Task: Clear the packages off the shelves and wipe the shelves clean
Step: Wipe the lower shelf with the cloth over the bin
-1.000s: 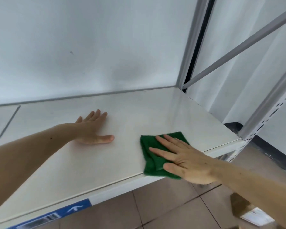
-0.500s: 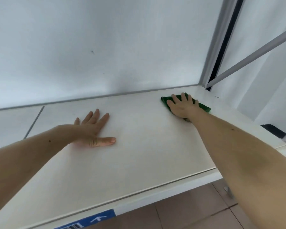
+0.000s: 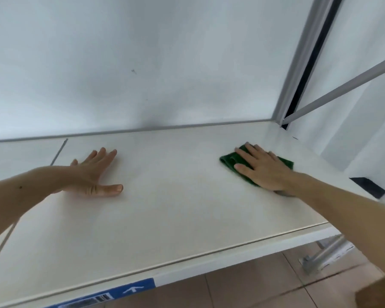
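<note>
The green cloth (image 3: 230, 160) lies flat on the white shelf (image 3: 176, 210), at the right of the frame, near the back corner. It looks soft and light, so I think it will slide easily and could bunch up. Best to press on its middle with a flat palm. My right hand (image 3: 265, 168) lies on it with fingers straight and spread, pressing, not gripping. My left hand (image 3: 92, 174) rests flat on the bare shelf at middle left, holding nothing.

Bright, even light; bowed edges
</note>
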A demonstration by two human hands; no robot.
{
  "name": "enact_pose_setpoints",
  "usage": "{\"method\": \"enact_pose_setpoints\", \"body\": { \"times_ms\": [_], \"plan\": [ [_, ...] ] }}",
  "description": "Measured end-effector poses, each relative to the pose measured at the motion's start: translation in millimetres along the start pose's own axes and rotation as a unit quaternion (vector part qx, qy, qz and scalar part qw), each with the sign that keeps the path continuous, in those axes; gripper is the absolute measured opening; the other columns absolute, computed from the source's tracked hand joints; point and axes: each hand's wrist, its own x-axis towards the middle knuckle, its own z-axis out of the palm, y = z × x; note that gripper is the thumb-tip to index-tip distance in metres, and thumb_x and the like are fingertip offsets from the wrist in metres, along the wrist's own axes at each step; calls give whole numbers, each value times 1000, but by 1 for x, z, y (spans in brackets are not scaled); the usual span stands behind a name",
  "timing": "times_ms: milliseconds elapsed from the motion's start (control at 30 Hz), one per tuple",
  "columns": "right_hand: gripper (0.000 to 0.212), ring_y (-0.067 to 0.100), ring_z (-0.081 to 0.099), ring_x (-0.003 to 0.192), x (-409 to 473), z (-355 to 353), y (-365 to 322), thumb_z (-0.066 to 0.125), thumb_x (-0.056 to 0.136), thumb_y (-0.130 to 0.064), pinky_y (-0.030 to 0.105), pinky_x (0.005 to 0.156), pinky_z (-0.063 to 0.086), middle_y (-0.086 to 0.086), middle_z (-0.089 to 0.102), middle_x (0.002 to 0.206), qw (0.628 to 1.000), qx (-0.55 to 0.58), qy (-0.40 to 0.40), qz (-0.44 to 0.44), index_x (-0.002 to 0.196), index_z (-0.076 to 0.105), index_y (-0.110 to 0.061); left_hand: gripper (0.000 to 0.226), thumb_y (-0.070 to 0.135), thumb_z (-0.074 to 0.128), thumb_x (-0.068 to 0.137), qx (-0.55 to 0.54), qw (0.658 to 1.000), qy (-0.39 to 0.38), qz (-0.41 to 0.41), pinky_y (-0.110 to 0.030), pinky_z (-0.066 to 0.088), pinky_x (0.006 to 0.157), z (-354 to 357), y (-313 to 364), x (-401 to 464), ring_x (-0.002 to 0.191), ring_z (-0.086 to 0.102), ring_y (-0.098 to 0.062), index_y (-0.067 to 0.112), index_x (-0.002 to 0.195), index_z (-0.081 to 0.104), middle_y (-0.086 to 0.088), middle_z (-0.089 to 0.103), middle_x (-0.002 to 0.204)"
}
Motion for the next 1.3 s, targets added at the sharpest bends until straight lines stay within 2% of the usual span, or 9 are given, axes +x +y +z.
{"method": "enact_pose_setpoints", "body": {
  "times_ms": [133, 233, 467, 633, 700, 833, 967, 1200, 1300],
  "plan": [
    [76, 29, -5, 153, 80, -8, -7, 13, 96, -69, 54, 122, 0, 6, -5, 167, 982, 46, 40, 181, 159, 3, -28, 156, 110, 14, 16, 11, 999, 3, -36, -48, -10, 120, 5, -12, 1, 145, -29, -14, 38, 147, -29, 6, -37, 155],
    [76, 32, -2, 152, 121, -12, -54, 14, 98, -63, 55, 121, 0, 10, -2, 166, 980, 50, 51, 186, 160, 5, -20, 157, 110, 11, 15, 14, 999, 10, -42, -49, -11, 119, 8, -12, 6, 145, -30, -16, 37, 148, -29, 5, -38, 154],
    [65, 20, -2, 153, 122, -10, -201, 14, 102, -55, 45, 124, 2, -1, -2, 167, 993, 30, 29, -113, 160, 7, -26, 159, 110, 16, 18, -13, 998, 46, -45, -47, -12, 120, 14, -18, 5, 144, -31, -15, 31, 149, -29, 4, -37, 155],
    [58, 6, -10, 151, 47, 1, -178, 16, 103, -58, 35, 122, -7, -15, -9, 165, 962, -1, -20, -273, 157, 3, -40, 144, 102, 22, 37, -24, 995, 77, -66, -47, -10, 121, 18, -12, -14, 146, -28, -15, 28, 149, -29, 2, -34, 157],
    [59, 8, -10, 151, 21, 3, -135, 16, 101, -63, 38, 123, -6, -16, -9, 165, 973, -4, -13, -230, 156, 3, -44, 150, 107, 17, 28, -29, 996, 64, -58, -46, -10, 121, 19, -12, -27, 146, -27, -14, 30, 149, -29, 4, -34, 157],
    [68, 21, -7, 153, -15, 10, -61, 11, 97, -69, 49, 122, -2, -5, -9, 167, 998, 13, 25, 63, 157, 2, -40, 141, 104, 20, 38, -4, 998, 40, -54, -49, -9, 120, 24, -27, -53, 147, -26, -17, 32, 150, -28, 1, -33, 158],
    [70, 32, -9, 152, -33, 22, -110, 12, 100, -60, 58, 120, -5, 7, -9, 166, 975, 57, 39, 212, 160, 2, -25, 152, 109, 12, 24, 11, 998, 12, -53, -53, -4, 120, 28, -57, -87, 148, -23, -21, 32, 149, -29, 0, -33, 157],
    [62, 27, -5, 153, -87, 35, -338, 17, 103, -55, 54, 121, -1, -2, -2, 167, 993, 17, 23, -115, 159, 10, -29, 161, 109, 12, 14, 7, 998, -4, -63, -55, 1, 120, 38, -114, -143, 148, -21, -26, 32, 148, -30, -4, -31, 158],
    [57, 16, -12, 152, -124, 41, -362, 15, 104, -56, 45, 122, -9, -11, -9, 166, 970, 2, -26, -241, 157, 4, -40, 161, 110, 17, 15, 3, 998, -29, -63, -53, 1, 121, 44, -132, -159, 148, -22, -26, 33, 148, -31, -4, -31, 158]
  ]
}}
